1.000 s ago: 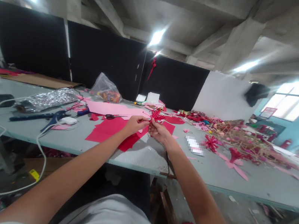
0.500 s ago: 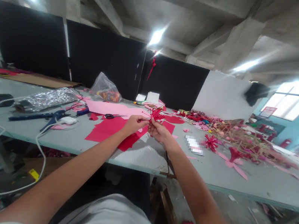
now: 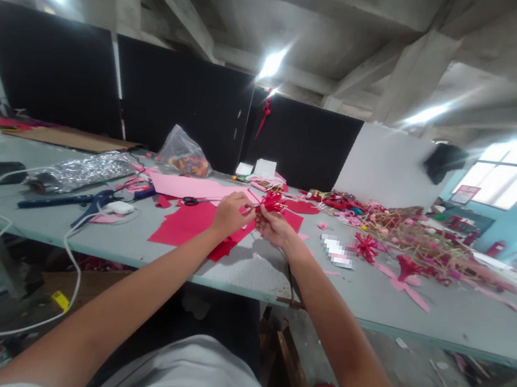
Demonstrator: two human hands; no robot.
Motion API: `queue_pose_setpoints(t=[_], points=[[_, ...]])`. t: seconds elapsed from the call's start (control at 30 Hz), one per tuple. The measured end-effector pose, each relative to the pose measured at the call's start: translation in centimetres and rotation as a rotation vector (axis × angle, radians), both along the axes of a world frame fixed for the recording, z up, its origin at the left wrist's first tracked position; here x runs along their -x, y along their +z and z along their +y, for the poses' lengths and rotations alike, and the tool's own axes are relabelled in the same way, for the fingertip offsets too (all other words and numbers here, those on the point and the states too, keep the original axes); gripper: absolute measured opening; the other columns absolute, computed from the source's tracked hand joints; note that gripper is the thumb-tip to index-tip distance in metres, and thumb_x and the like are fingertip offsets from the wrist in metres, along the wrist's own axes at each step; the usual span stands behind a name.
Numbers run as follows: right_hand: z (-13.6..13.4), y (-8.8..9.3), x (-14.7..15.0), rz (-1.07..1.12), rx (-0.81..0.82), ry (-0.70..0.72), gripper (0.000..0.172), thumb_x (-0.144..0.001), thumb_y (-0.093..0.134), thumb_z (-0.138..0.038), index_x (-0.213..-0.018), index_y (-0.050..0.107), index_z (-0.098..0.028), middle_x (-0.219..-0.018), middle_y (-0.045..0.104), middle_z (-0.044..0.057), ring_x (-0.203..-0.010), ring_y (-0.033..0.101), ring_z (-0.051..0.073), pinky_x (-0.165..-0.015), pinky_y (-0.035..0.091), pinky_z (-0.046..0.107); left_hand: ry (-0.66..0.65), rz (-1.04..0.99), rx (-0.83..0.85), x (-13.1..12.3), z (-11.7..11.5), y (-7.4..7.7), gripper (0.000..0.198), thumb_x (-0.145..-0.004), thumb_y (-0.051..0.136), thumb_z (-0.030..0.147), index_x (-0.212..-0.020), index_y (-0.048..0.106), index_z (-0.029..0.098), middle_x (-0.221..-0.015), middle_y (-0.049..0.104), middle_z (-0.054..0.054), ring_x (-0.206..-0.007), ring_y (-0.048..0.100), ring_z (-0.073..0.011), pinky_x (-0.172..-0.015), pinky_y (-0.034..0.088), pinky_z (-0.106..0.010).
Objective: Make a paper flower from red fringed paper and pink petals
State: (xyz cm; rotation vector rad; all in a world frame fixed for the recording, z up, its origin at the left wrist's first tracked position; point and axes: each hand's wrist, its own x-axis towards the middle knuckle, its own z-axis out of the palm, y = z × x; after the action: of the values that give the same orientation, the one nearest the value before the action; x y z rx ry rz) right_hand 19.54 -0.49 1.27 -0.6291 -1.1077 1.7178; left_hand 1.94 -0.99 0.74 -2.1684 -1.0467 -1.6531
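Above the table, my right hand (image 3: 273,227) is closed around the base of a red fringed paper flower (image 3: 274,202), whose curled strips fan out past the fingertips. Just left of that base is my left hand (image 3: 232,213), its fingers pinched together; whatever is between them is too small to make out. Beneath both hands lie red paper sheets (image 3: 185,224), with a long pink paper sheet (image 3: 181,186) behind them. A pair of scissors (image 3: 191,200) with dark handles rests on the pink sheet.
To the left are a glue gun (image 3: 94,203) with a white cord, a silvery film roll (image 3: 85,171) and a plastic bag (image 3: 185,154). Rightward lie another red fringed flower (image 3: 366,246), a pink-petalled flower (image 3: 405,275) and a heap of decorated stems (image 3: 410,227).
My left hand has turned, its back lifting and its fingers curling more. The right hand stays on the flower's base, and the red fringe has shifted slightly right.
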Motion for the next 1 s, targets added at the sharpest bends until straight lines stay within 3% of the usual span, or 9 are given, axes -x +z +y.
queue_pose_setpoints(t=[0.23,0.57,1.0], points=[[-0.4,0.2,0.2,0.015,0.010,-0.006,0.023,-0.077,0.089,-0.032,-0.081,0.071,-0.018,-0.070,0.074,0.000,-0.061,0.064,0.011,-0.064,0.049,0.025,0.011,0.000,-0.017,-0.1,-0.3,0.2,0.009,-0.082,0.068,0.015,-0.076,0.071,0.021,-0.085,0.070,-0.006,-0.090,0.061,-0.0245,-0.086,0.044,-0.039],[0.0,0.5,-0.4,0.009,0.018,-0.058,0.023,-0.080,0.087,-0.034,-0.078,0.068,-0.020,-0.068,0.072,-0.001,-0.064,0.065,0.012,-0.065,0.050,0.026,-0.245,-0.053,0.093,0.2,0.4,0.3,0.013,-0.089,0.066,0.026,-0.092,0.078,0.020,-0.089,0.070,-0.006,-0.090,0.064,-0.0216,-0.085,0.050,-0.035],[0.2,0.8,-1.0,-0.030,0.029,-0.005,0.024,-0.082,0.086,-0.036,-0.083,0.070,-0.019,-0.070,0.071,-0.001,-0.067,0.064,0.013,-0.066,0.051,0.026,-0.348,-0.142,0.198,0.2,0.3,0.3,0.022,-0.092,0.068,0.038,-0.093,0.081,0.021,-0.086,0.067,-0.005,-0.081,0.062,-0.0195,-0.079,0.050,-0.033]])
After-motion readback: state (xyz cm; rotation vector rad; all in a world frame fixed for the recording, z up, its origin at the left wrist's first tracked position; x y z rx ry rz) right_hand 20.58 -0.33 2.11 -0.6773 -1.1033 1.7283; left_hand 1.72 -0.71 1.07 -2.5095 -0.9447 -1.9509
